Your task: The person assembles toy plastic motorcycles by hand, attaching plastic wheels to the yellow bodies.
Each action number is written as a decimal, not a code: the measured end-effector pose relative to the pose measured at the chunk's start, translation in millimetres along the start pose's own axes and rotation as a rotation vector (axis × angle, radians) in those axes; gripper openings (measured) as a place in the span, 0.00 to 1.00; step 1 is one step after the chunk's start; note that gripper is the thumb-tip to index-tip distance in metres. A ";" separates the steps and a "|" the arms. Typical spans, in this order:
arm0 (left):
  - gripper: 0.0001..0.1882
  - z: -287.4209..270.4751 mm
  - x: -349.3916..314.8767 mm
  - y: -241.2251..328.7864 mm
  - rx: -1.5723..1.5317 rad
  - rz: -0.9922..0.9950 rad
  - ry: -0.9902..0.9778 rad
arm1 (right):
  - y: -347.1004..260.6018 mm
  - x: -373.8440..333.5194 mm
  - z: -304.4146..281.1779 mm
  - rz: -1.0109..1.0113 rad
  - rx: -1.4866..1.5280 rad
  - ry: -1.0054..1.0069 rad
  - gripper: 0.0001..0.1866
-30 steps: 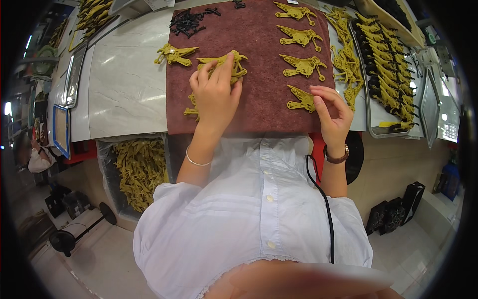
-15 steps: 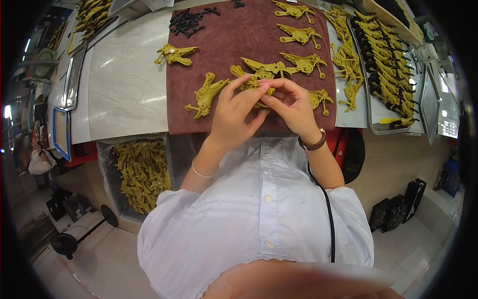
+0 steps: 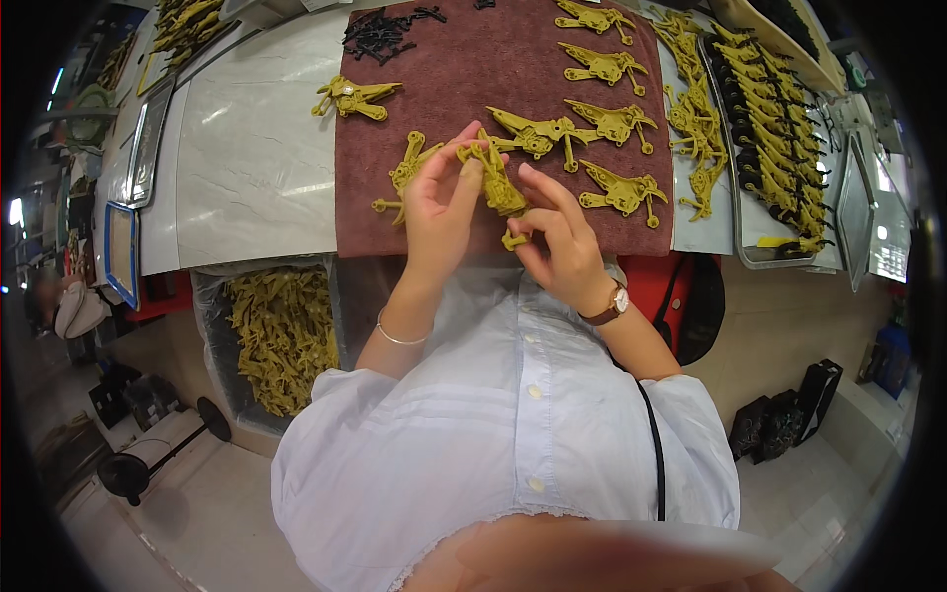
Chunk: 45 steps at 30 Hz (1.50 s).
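Observation:
Over the front of the maroon cloth (image 3: 444,79), my left hand (image 3: 441,207) grips an olive-yellow moulded part (image 3: 501,189), thumb and fingers closed on its upper end. The part is tilted, its lower end toward my right palm. My right hand (image 3: 567,237) pinches a small olive-yellow piece (image 3: 514,240) with a knobbed end, just below that part; whether the two are joined I cannot tell. Beside my left hand lies another beaked olive-yellow part (image 3: 409,163), half covered by the hand. Beyond my hands rests a longer beaked part (image 3: 538,133).
Several beaked parts (image 3: 619,187) line the cloth's right side, and one (image 3: 355,97) lies at its left edge. Small black pieces (image 3: 378,37) are heaped far left. A metal tray (image 3: 764,259) of yellow-and-black parts stands right. Below the table edge, a lined bin (image 3: 212,335) holds many olive parts.
My hands have moved apart, with the right one lower. The held part has turned more upright and shows more clearly. A small knobbed piece now shows at my right fingertips.

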<state>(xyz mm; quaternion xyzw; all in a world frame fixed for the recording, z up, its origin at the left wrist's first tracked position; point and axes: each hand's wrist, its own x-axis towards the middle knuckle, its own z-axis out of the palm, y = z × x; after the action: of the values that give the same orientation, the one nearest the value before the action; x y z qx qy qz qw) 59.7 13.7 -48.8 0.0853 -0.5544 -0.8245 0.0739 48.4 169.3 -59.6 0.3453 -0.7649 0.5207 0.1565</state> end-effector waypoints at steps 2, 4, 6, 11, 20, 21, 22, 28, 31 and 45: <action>0.15 7.2 -1.2 -7.5 -0.017 0.031 0.063 | 2.7 -8.9 2.9 0.015 -0.010 -0.027 0.22; 0.17 6.4 -3.3 -18.4 0.036 -0.016 0.052 | 4.4 -17.6 8.3 0.003 -0.159 -0.019 0.27; 0.19 10.5 -6.8 -22.6 -0.020 -0.055 0.122 | 10.3 -26.0 8.7 -0.009 -0.187 -0.054 0.28; 0.20 13.6 -10.7 -24.5 0.010 -0.045 0.119 | 13.2 -26.4 7.7 -0.027 -0.175 -0.049 0.27; 0.19 12.2 -10.8 -30.4 0.026 -0.021 0.124 | 13.1 -28.4 6.7 0.042 -0.076 -0.033 0.23; 0.19 12.1 -11.2 -31.3 0.030 -0.025 0.127 | 12.0 -28.1 6.2 0.071 -0.052 -0.031 0.23; 0.19 10.8 -11.8 -32.4 0.029 -0.024 0.127 | 10.9 -28.1 5.9 0.100 -0.030 -0.028 0.22; 0.19 9.7 -12.3 -32.8 0.081 -0.038 0.102 | 10.9 -27.6 8.2 0.143 0.040 0.034 0.20; 0.19 9.3 -12.3 -33.9 0.076 -0.005 0.109 | 9.5 -25.5 8.2 0.115 0.005 0.047 0.19; 0.19 4.6 -10.4 -35.3 -0.018 0.003 0.102 | 6.6 -22.8 11.2 -0.040 -0.340 -0.138 0.24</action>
<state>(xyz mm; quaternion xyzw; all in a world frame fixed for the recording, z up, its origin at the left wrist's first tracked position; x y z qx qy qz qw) 67.8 33.4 -79.3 0.1259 -0.5424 -0.8241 0.1041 61.5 168.9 -82.4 0.3638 -0.8438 0.3558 0.1703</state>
